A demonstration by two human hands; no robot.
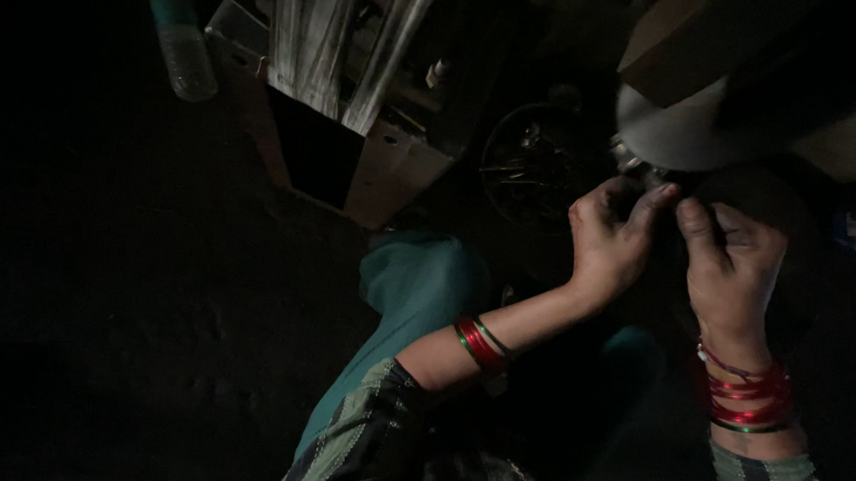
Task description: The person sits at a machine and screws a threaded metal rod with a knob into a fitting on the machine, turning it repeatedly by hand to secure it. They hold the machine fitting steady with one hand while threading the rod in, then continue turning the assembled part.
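Observation:
The scene is very dark. My left hand (pixel 611 237) and my right hand (pixel 729 259) are raised side by side, fingertips pinched close together just below a round grey metal part (pixel 667 136). Whatever sits between the fingers is too small and dark to make out. Both wrists carry red and green bangles (pixel 481 343). My teal-clad knee (pixel 416 279) lies below the left hand.
A round dark bowl (pixel 536 168) with thin metal pieces sits left of my hands. A metal box frame (pixel 357 98) stands at top centre, a plastic bottle (pixel 178 37) lies at top left. The dark floor (pixel 127 301) spreads to the left.

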